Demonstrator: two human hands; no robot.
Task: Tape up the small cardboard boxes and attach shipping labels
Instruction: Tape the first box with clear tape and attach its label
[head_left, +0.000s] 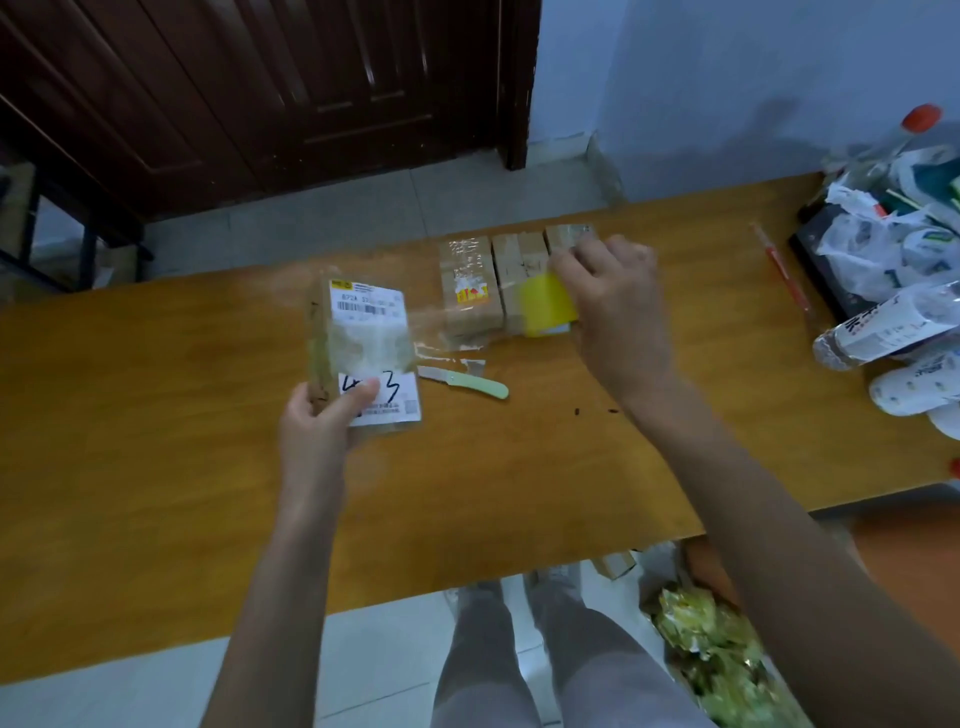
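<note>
My left hand (324, 415) grips the near end of a small cardboard box (363, 353) with a white shipping label and handwritten digits on it. Clear tape stretches from this box to the right. My right hand (613, 301) holds a yellow tape dispenser (548, 306) above a row of three taped small boxes (470, 288) at the middle back of the wooden table (208, 493). A light green folding knife (467, 383) lies open on the table between my hands.
A heap of plastic bags and wrapped packages (893, 260) fills the table's right end, with a red pen (782, 270) beside it. Under the table at the right sits a box of greenish packets (711, 644). A dark wooden door (260, 104) stands behind.
</note>
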